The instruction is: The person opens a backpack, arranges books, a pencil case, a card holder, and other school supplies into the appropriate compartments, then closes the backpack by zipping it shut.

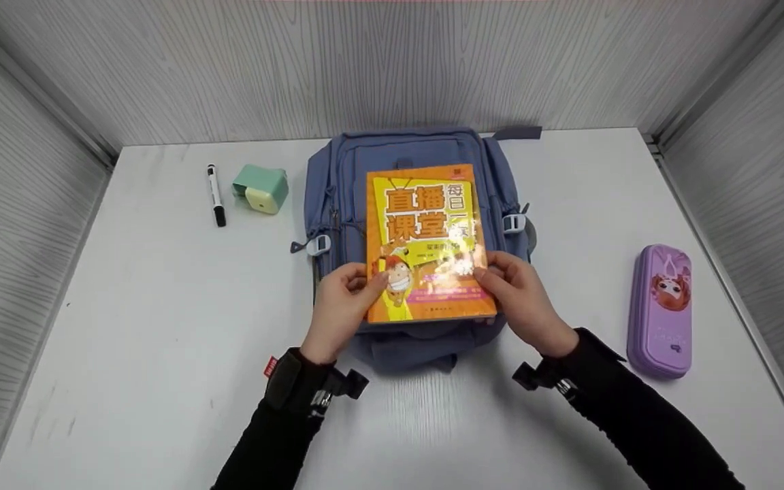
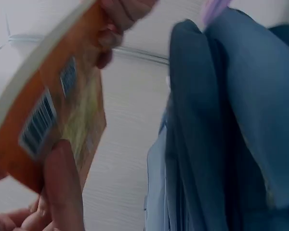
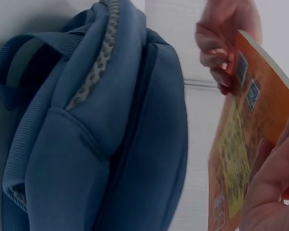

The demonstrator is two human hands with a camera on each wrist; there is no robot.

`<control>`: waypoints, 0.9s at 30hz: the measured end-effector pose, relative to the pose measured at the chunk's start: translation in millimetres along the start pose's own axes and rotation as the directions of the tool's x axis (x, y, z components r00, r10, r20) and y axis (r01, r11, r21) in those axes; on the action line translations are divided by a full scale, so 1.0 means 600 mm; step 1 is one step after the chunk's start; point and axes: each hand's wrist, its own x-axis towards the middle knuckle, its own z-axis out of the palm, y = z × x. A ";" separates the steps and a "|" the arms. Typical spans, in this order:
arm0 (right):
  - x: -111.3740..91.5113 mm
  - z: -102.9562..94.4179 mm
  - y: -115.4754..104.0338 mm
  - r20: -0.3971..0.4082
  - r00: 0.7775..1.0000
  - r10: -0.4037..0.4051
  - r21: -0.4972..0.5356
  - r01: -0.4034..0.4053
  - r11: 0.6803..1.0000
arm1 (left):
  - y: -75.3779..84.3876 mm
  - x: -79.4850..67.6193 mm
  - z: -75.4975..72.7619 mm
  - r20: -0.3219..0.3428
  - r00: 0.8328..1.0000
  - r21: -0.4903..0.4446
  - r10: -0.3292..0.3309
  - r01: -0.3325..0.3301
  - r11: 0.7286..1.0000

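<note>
An orange and yellow book [image 1: 426,245] with large printed characters faces up over the blue backpack [image 1: 324,170]. My left hand [image 1: 344,306] pinches the book's lower left edge, thumb on the cover. At the lower right edge my right hand [image 1: 525,299] pinches it the same way. Both wrist views show the book raised apart from the backpack, its back cover with a barcode [image 2: 38,122] turned toward the left wrist camera. In the right wrist view the backpack [image 3: 149,125] stands beside the book [image 3: 260,96]. Part of the backpack's front is hidden behind the book.
A black and white marker [image 1: 216,194] and a green case with a yellow flap [image 1: 261,189] lie left of the backpack. On the right is a purple pencil case [image 1: 661,313] with a cartoon figure. Grey wood-grain panels [image 1: 229,68] enclose the white table [image 1: 140,306].
</note>
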 end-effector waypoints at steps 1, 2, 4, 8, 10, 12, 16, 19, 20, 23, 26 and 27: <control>-0.002 -0.004 -0.002 -0.014 1.000 -0.012 0.009 0.012 1.000 | -0.002 -0.001 -0.001 0.022 1.000 0.053 0.022 -0.023 0.998; -0.004 -0.008 -0.003 -0.030 0.999 -0.023 0.018 0.024 1.000 | -0.004 -0.002 -0.002 0.044 0.998 0.116 0.051 -0.056 0.992; -0.009 -0.017 -0.004 -0.067 0.997 -0.046 0.029 0.048 0.998 | -0.011 -0.005 -0.006 0.085 0.990 0.245 0.116 -0.133 0.960; -0.023 -0.043 -0.001 -0.130 0.988 -0.082 0.064 0.091 0.994 | -0.027 -0.011 -0.017 0.157 0.953 0.512 0.259 -0.303 0.804; -0.032 -0.056 0.001 -0.162 0.983 -0.087 0.096 0.103 0.990 | -0.037 -0.012 -0.022 0.213 0.925 0.603 0.316 -0.379 0.702; -0.042 -0.070 0.004 -0.187 0.979 -0.083 0.127 0.107 0.986 | -0.048 -0.011 -0.027 0.282 0.897 0.647 0.340 -0.439 0.623; -0.059 -0.093 0.008 -0.234 0.971 -0.058 0.157 0.096 0.983 | -0.065 -0.012 -0.034 0.398 0.858 0.660 0.326 -0.514 0.548; -0.073 -0.106 0.013 -0.240 0.970 -0.040 0.169 0.083 0.982 | -0.074 -0.015 -0.038 0.435 0.845 0.665 0.310 -0.534 0.523; -0.079 -0.110 0.015 -0.234 0.971 -0.038 0.178 0.081 0.981 | -0.076 -0.015 -0.039 0.440 0.840 0.668 0.316 -0.542 0.511; -0.096 -0.122 0.023 -0.205 0.978 -0.049 0.209 0.092 0.974 | -0.082 -0.014 -0.040 0.451 0.816 0.683 0.361 -0.576 0.449; -0.113 -0.134 0.033 -0.169 0.983 -0.070 0.238 0.110 0.965 | -0.086 -0.010 -0.039 0.455 0.778 0.708 0.434 -0.611 0.353; -0.118 -0.138 0.036 -0.155 0.985 -0.079 0.247 0.115 0.962 | -0.085 -0.008 -0.039 0.452 0.766 0.717 0.456 -0.617 0.325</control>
